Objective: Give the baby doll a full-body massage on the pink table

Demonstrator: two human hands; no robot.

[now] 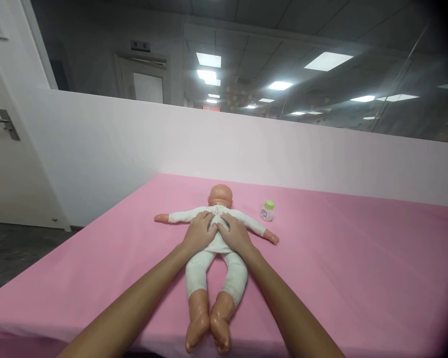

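Observation:
A baby doll in a white top and white trousers lies stretched out, its head toward the far side and its bare feet near the front edge. Its head shows no face from here, so it seems to lie on its front. Both its arms are spread sideways. My left hand rests flat on the left side of the doll's torso. On the right side of the torso lies my right hand, also flat, the thumbs of both hands almost meeting in the middle. Neither hand grasps anything.
A small clear bottle with a green cap stands beyond the doll's right-hand arm. Pink cloth covers the table. Behind it rises a white low wall with glass above. At the left is a door with a metal handle.

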